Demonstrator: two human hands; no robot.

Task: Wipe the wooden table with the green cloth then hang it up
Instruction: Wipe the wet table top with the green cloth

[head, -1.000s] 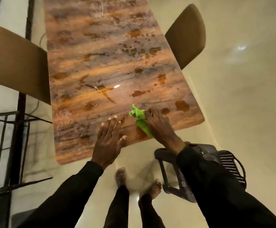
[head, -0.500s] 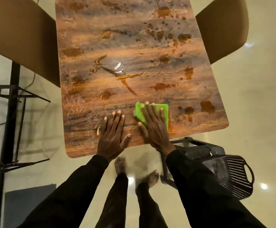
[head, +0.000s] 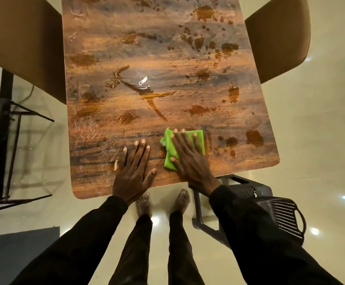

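Here, in the head view, the green cloth [head: 200, 144] is seen lying flat on the desk [head: 167, 58], close to the near edge and right of centre. It is pressed down by the right hand [head: 190, 161], whose fingers are spread straight across the fabric. The grip is released, with nothing curled around the cloth. The cloth's far and right edges are left showing beyond the fingertips, and a corner is seen beside the thumb.

Just to the left, the left hand [head: 132, 171] is laid palm-down on the bare wood, fingers straight and thumb splayed. Its grip is likewise released and nothing is held. A narrow strip of wood is seen between the 2 hands.

Dark wet blotches [head: 253, 137] are scattered over the desk, most of them beyond and to the right of the cloth. A glossy streak of liquid [head: 144, 91] is seen near the middle, with a light reflected in it.

2 tan chairs [head: 23, 42] [head: 278, 38] are drawn up at the left and right sides. A black plastic chair [head: 280, 214] is placed by the near right corner. 2 bare feet [head: 143, 204] are planted on the glossy floor [head: 321, 130], and a black metal frame [head: 0, 140] is seen at the left.
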